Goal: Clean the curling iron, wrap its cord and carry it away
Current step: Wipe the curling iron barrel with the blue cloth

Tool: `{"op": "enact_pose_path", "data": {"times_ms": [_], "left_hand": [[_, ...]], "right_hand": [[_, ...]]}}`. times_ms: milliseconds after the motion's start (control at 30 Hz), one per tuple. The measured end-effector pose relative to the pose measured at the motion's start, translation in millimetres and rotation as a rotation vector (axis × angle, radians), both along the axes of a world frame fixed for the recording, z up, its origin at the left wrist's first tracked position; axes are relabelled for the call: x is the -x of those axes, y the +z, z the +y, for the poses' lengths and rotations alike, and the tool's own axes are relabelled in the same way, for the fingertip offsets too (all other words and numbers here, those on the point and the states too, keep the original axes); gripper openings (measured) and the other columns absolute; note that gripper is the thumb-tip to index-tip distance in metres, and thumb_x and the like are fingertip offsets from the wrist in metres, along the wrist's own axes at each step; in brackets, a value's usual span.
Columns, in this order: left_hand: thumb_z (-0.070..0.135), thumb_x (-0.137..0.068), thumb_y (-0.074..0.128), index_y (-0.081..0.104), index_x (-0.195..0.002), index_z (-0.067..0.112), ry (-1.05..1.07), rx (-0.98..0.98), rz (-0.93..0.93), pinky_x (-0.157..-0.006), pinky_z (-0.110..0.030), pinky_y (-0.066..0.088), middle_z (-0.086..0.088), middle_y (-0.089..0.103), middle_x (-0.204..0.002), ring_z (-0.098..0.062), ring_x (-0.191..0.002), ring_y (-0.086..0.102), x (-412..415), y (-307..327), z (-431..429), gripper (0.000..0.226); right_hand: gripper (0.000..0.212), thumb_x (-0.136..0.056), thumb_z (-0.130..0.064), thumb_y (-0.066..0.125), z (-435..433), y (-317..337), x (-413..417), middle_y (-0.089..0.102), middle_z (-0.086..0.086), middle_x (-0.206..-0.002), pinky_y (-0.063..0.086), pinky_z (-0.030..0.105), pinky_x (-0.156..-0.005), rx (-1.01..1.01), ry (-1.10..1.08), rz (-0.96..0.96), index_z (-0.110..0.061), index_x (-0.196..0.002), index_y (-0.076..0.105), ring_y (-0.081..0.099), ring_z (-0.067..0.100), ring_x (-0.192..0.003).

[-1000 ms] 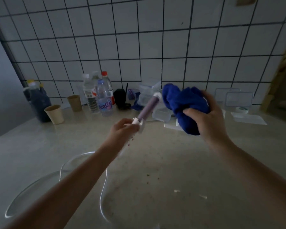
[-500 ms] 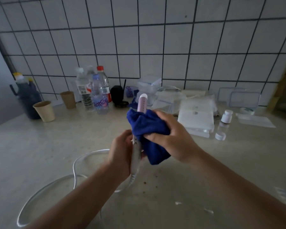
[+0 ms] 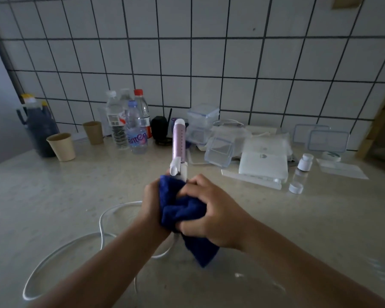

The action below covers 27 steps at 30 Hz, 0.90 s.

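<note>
Head: left hand [image 3: 152, 204] grips curling iron [image 3: 178, 141], right hand [image 3: 212, 215] clutches blue cloth [image 3: 179, 211]; bottle label [image 3: 137, 138] blurred.

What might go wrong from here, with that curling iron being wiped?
The white cord lies in loose loops on the counter under the arms; lifting the curling iron might snag it. Its barrel points up, with bottles behind it; a wide swing might tip one. The right hand grips the bunched cloth over the handle, so the hold may slip.
</note>
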<state>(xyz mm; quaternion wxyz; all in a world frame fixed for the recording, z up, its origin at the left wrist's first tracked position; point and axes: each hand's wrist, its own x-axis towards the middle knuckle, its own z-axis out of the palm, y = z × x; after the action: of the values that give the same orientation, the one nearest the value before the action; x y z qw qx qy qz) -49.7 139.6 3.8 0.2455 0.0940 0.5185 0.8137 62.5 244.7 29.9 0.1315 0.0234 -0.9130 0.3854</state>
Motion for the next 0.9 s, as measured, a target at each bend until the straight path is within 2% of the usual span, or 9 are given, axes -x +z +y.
{"op": "enact_pose_path", "data": {"times_ms": [67,233,333,433,500,600,667,767,900], "left_hand": [[0.017,-0.104,0.039,0.062,-0.075,0.007,-0.044,-0.013,0.011,-0.051,-0.024,0.054,-0.010,0.063,-0.059,-0.026,-0.059,0.066,1,-4,0,0.038],[0.026,-0.101,0.042,0.086,-0.081,0.016,-0.194,-0.122,-0.040,-0.065,-0.030,0.059,-0.009,0.077,-0.083,-0.017,-0.070,0.073,-7,6,7,0.049],[0.024,-0.097,0.044,0.081,-0.080,0.009,-0.170,-0.159,-0.095,-0.062,-0.029,0.058,-0.009,0.075,-0.074,-0.017,-0.063,0.072,-5,7,2,0.044],[0.028,-0.089,0.053,0.057,-0.078,0.008,-0.193,-0.139,-0.101,-0.057,-0.027,0.049,-0.006,0.061,-0.058,-0.016,-0.052,0.062,0,12,-8,0.023],[0.031,-0.080,0.061,0.055,-0.084,0.008,-0.334,-0.128,-0.139,-0.063,-0.033,0.048,-0.012,0.059,-0.064,-0.023,-0.058,0.061,-1,19,-14,0.024],[0.014,-0.098,0.046,0.067,-0.099,0.000,-0.262,-0.178,-0.151,-0.079,-0.037,0.056,-0.023,0.070,-0.082,-0.032,-0.074,0.070,-1,17,-9,0.025],[0.018,-0.100,0.039,0.079,-0.085,0.007,-0.147,-0.156,-0.137,-0.079,-0.034,0.056,-0.016,0.072,-0.083,-0.023,-0.072,0.070,-2,9,-1,0.045],[0.024,-0.097,0.048,0.085,-0.078,0.016,-0.250,-0.134,-0.097,-0.082,-0.034,0.056,-0.010,0.075,-0.086,-0.019,-0.074,0.072,-11,6,1,0.042],[0.010,-0.099,0.041,0.076,-0.084,0.003,-0.069,-0.177,-0.006,-0.060,-0.025,0.058,-0.010,0.070,-0.080,-0.014,-0.062,0.070,-12,10,4,0.039]], "right_hand": [[0.042,-0.069,-0.052,0.073,2,0,1,0.046,-0.027,-0.109,0.057,0.033,-0.086,-0.015,-0.026,0.034,-0.046,-0.108,0.061,0.058,0.003,-0.094],[0.050,-0.077,-0.042,0.073,27,13,2,0.053,-0.025,-0.112,0.049,0.025,-0.091,0.025,-0.275,0.270,-0.046,-0.125,0.061,0.059,-0.004,-0.102],[0.053,-0.077,-0.040,0.075,16,9,0,0.052,-0.024,-0.110,0.050,0.025,-0.091,0.041,-0.202,0.193,-0.043,-0.129,0.064,0.060,-0.002,-0.100],[0.053,-0.076,-0.041,0.077,-1,1,-2,0.050,-0.025,-0.113,0.054,0.032,-0.095,-0.022,0.004,0.030,-0.046,-0.127,0.064,0.060,0.002,-0.101],[0.051,-0.077,-0.043,0.076,-5,1,-2,0.049,-0.027,-0.115,0.055,0.034,-0.095,-0.059,0.068,-0.031,-0.048,-0.126,0.064,0.060,0.003,-0.103],[0.045,-0.077,-0.044,0.073,3,5,1,0.051,-0.022,-0.108,0.053,0.030,-0.087,-0.034,-0.091,0.109,-0.043,-0.121,0.068,0.060,0.003,-0.095],[0.038,-0.081,-0.040,0.074,14,7,2,0.053,-0.020,-0.105,0.051,0.024,-0.084,0.015,-0.266,0.250,-0.036,-0.118,0.071,0.060,0.001,-0.093],[0.028,-0.086,-0.033,0.075,27,9,1,0.057,-0.016,-0.110,0.053,0.027,-0.088,0.043,-0.402,0.371,-0.034,-0.114,0.072,0.062,0.001,-0.099],[0.030,-0.078,-0.038,0.074,19,10,-1,0.057,-0.018,-0.105,0.051,0.027,-0.085,0.086,-0.250,0.220,-0.041,-0.107,0.070,0.061,0.003,-0.094]]}}
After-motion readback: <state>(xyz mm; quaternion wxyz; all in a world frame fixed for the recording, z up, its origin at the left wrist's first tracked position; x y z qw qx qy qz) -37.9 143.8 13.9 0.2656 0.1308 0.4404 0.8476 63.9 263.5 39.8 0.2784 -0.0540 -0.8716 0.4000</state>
